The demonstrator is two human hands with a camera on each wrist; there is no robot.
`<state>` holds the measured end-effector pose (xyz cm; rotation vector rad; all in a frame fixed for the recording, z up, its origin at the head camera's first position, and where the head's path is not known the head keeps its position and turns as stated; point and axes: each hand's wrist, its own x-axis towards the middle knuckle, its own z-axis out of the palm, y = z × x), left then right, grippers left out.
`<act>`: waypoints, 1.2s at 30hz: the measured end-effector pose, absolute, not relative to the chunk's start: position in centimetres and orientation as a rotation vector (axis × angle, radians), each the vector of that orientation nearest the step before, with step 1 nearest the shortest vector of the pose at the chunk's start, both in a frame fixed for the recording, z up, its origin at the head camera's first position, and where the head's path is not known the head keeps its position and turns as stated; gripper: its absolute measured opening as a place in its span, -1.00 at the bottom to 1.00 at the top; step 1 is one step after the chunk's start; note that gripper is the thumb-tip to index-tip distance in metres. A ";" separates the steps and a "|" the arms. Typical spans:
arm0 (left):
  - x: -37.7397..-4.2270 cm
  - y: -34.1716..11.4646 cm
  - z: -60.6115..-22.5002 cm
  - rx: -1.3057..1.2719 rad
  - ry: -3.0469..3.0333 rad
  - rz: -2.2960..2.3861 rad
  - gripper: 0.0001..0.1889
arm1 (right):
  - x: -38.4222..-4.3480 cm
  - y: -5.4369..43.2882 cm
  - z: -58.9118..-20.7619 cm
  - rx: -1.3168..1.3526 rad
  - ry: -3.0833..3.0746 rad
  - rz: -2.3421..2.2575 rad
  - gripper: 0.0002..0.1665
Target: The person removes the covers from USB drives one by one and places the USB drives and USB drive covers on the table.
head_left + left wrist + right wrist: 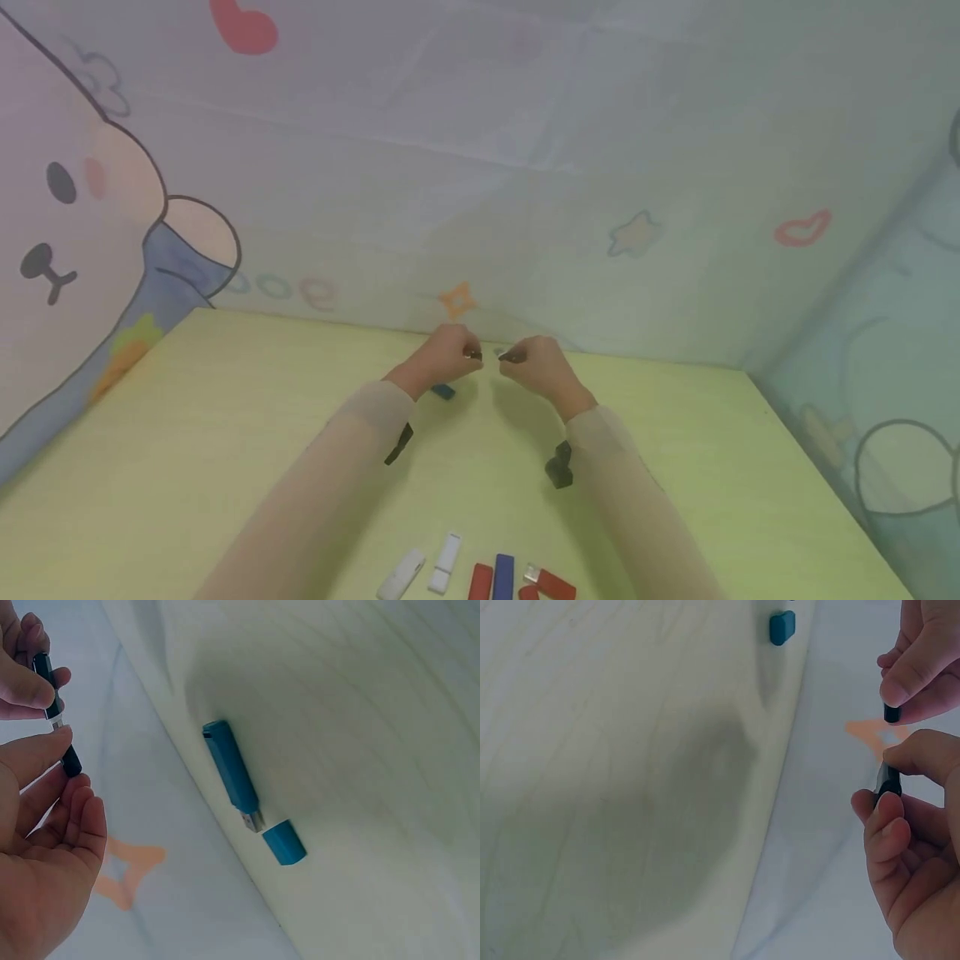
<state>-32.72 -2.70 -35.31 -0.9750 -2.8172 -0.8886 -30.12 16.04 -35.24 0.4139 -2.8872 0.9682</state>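
In the head view, my left hand (448, 353) and right hand (540, 367) face each other above the table's far edge. My left hand pinches a small black cap (72, 763) between thumb and fingers. A black USB flash drive (43, 673) is held in my right fingertips, its metal plug (58, 724) bare and pointing at the cap. In the head view a narrow gap parts the two pieces. A teal USB flash drive (232, 769) lies on the table near my left hand, plug exposed, with its teal cap (285, 842) beside the plug.
Along the near edge lie two white flash drives (401, 574), a red piece (481, 581), a blue one (503, 575), a red drive with its plug bare (555, 584) and a small red cap (528, 592). A printed cloth wall (525, 208) stands behind the yellow table (247, 400).
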 end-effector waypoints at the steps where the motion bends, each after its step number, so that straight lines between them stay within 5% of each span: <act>1: -32.8 -2.7 -35.5 -0.958 -2.828 -0.892 -0.89 | -30.2 16.0 -35.4 0.409 -2.892 0.962 -0.70; 8: -33.3 -2.3 -36.7 -0.877 -2.882 -0.871 -0.79 | -30.8 15.5 -36.8 0.397 -2.905 0.892 -0.74; 36: -33.1 -1.0 -39.4 -0.876 -3.033 -0.762 -0.93 | -30.8 14.9 -39.7 0.323 -3.086 0.807 -0.78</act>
